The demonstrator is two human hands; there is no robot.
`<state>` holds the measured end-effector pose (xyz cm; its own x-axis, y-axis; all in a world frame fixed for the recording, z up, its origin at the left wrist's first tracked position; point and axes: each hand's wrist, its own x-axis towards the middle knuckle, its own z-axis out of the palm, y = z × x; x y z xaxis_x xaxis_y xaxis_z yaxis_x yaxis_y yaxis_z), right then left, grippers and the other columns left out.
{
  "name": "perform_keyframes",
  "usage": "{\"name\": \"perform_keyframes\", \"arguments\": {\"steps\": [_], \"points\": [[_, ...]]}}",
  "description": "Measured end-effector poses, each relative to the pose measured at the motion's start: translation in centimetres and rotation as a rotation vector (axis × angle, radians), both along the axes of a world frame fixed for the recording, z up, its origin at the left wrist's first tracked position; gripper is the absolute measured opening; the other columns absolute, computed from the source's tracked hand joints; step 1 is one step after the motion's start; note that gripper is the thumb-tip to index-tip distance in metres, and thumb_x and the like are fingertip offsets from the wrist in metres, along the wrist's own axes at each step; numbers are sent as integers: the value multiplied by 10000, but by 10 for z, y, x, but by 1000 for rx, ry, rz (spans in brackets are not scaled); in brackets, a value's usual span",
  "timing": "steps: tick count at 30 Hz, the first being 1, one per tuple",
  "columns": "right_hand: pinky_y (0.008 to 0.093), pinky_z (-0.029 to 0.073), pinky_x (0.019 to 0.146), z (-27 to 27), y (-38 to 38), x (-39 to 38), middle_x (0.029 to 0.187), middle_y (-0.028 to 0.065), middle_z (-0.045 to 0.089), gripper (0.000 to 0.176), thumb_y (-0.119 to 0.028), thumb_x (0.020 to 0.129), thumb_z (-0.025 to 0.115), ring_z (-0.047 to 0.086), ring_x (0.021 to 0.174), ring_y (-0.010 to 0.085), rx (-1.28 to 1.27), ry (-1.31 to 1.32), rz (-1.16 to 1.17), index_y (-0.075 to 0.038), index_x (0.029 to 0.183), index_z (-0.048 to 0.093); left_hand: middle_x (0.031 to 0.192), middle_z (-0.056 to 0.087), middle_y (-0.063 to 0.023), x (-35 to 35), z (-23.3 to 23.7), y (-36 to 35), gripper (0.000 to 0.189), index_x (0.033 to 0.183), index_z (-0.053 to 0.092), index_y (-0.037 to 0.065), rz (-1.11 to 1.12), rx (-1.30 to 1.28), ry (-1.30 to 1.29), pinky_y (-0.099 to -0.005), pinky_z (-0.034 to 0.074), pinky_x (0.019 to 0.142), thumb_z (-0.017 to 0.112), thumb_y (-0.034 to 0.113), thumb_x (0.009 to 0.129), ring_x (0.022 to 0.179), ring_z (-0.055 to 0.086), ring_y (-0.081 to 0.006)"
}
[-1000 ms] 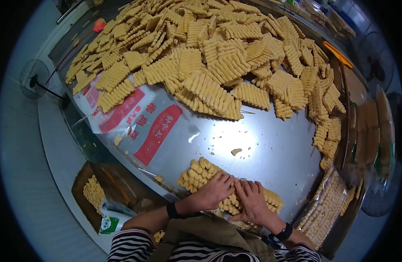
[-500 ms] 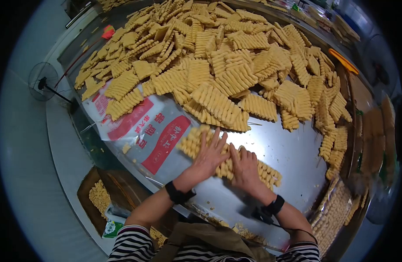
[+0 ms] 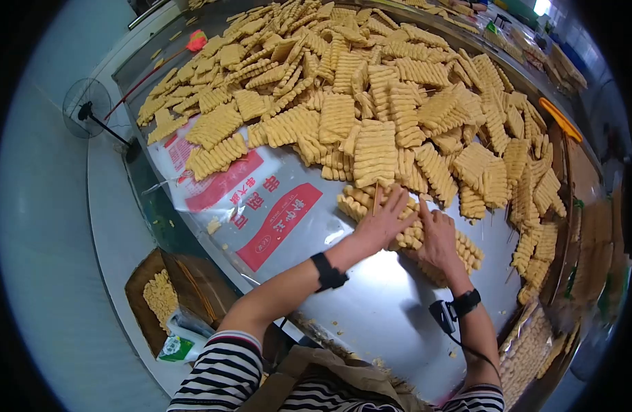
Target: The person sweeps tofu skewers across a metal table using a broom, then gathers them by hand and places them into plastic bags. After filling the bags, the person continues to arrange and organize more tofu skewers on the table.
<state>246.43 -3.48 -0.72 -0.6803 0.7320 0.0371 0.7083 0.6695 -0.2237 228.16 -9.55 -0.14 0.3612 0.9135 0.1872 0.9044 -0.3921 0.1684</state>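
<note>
A row of ridged yellow food slabs point(image 3: 470, 250), packed side by side, lies across the metal table point(image 3: 371, 309) under both my hands. My left hand point(image 3: 381, 226) grips the left part of the row, fingers over its top, near a single ridged slab point(image 3: 374, 154) at the pile's front edge. My right hand point(image 3: 436, 240) is closed over the row just beside it, with the index finger stretched forward. My palms hide the middle of the row. Thin sticks poke out of some slabs.
A big pile of ridged slabs point(image 3: 343, 75) covers the far side. A printed plastic bag point(image 3: 282, 220) lies at left. An orange-handled tool point(image 3: 559, 120) rests on the right edge. A carton point(image 3: 141, 288) of yellow pieces and a fan point(image 3: 89, 108) stand left.
Both hands and the row under them have moved forward and right, up against the pile. The slab at the pile's front edge has turned more upright. The camera view has shifted somewhat.
</note>
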Motion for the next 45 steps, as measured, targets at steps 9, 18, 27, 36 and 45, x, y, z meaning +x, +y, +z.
{"name": "perform_keyframes", "arguments": {"steps": [9, 18, 27, 36, 45], "points": [[363, 470, 853, 14, -68, 154, 1098, 189, 574, 995, -198, 513, 811, 576, 984, 293, -256, 539, -495, -10, 1357, 319, 1019, 592, -156, -49, 0, -135, 330, 926, 621, 33, 64, -10, -469, -413, 464, 856, 745, 237, 698, 1006, 559, -335], [404, 426, 904, 71, -125, 95, 1131, 166, 525, 938, -229, 518, 811, 515, 1042, 302, -420, 716, -472, 15, 1313, 377, 1458, 176, -244, -147, -63, -127, 665, 1407, 296, 106, 600, -267, 77, -535, 186, 1064, 523, 423, 868, 1347, 166, -416], [423, 400, 768, 19, -108, -5, 916, 208, 525, 970, -357, 504, 797, 507, 861, 340, -36, 249, -243, -78, 1335, 384, 1336, 438, -205, -185, -50, -130, 378, 1265, 509, 69, 620, -359, -633, -331, 295, 1049, 399, 257, 955, 1252, 407, -312], [393, 470, 839, 31, -117, 119, 1024, 159, 591, 1031, -214, 469, 850, 575, 957, 277, -497, 561, -583, 1, 1346, 353, 1224, 548, -187, -176, -1, -141, 392, 1214, 507, -34, 665, -269, -801, -313, 369, 965, 410, 249, 960, 1132, 520, -275], [423, 397, 797, 51, -130, -41, 946, 236, 523, 969, -307, 532, 808, 502, 856, 361, -519, 145, 50, -32, 1348, 362, 1200, 558, -181, -177, 23, -147, 365, 1204, 519, -19, 512, -242, -785, -312, 379, 952, 392, 230, 969, 1101, 533, -271]]}}
